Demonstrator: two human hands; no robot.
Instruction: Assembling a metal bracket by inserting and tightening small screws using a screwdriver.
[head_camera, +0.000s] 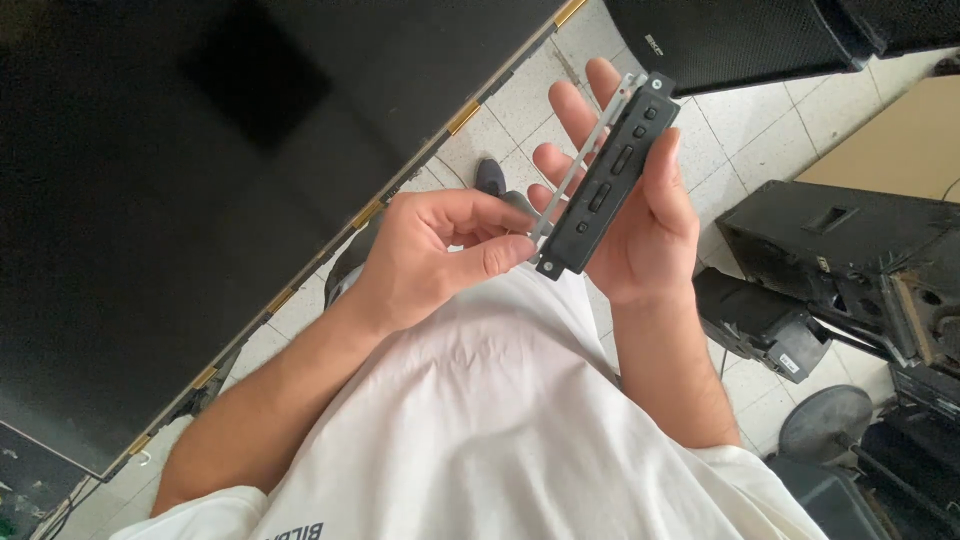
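My right hand (650, 215) holds a narrow black plastic button panel (612, 172), tilted with its top end up and to the right. Several small buttons run along its face. A thin light grey strip (583, 160) lies along the panel's left side, against my right fingers. My left hand (425, 255) pinches the lower end of the strip and panel between thumb and forefinger. Both hands are in front of my white shirt (480, 420).
A large dark flat screen panel (200, 200) with gold tabs along its edge fills the left. A black speaker box (740, 35) sits top right, black electronic casings (850, 260) and a cardboard sheet (900, 140) at right, on white floor tiles (760, 130).
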